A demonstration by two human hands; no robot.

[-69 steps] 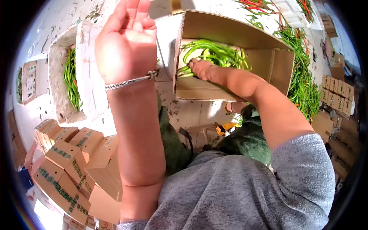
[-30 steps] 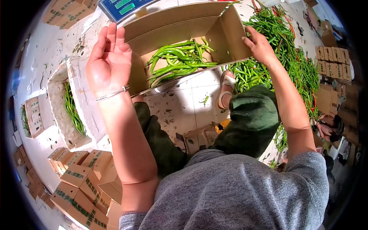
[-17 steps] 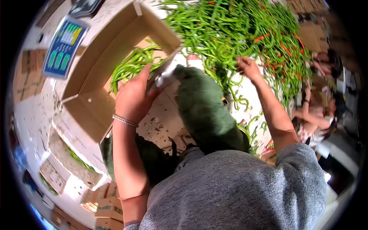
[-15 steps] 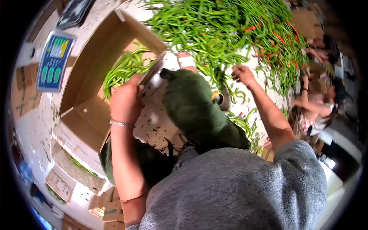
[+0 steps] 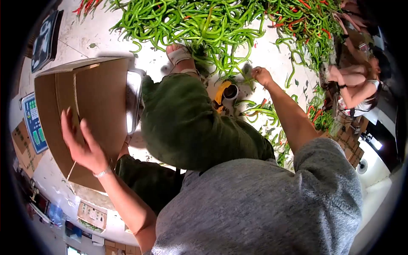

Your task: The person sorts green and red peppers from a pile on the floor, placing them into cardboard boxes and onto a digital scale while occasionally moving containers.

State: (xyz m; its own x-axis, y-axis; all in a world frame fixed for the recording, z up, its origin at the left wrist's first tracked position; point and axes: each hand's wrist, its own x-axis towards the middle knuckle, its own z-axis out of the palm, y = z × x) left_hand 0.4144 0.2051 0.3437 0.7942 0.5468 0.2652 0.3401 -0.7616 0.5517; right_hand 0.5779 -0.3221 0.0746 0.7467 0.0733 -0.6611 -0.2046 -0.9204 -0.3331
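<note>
My left hand (image 5: 87,148) is open, thumb and fingers spread, over the near side of a cardboard box (image 5: 102,114). The box is tilted, and its inside bottom is hidden from view. Out to the right, my right hand (image 5: 262,77) has its fingers bent together just below a pile of green peppers (image 5: 199,25); what they hold, if anything, is too small to make out. Between my knee and that hand stands a dark-centred cup (image 5: 230,92) beside a yellow object (image 5: 221,92).
A blue scale display (image 5: 34,121) stands left of the box, and a metal scale plate (image 5: 133,102) shows at its right. My foot (image 5: 180,55) touches the pile's edge. Other people (image 5: 357,93) sit at the far right. More peppers (image 5: 263,111) lie near my right forearm.
The box has tipped, and the peppers seen inside it are now out of sight. My left hand has opened and shifted left and down. The view has shifted.
</note>
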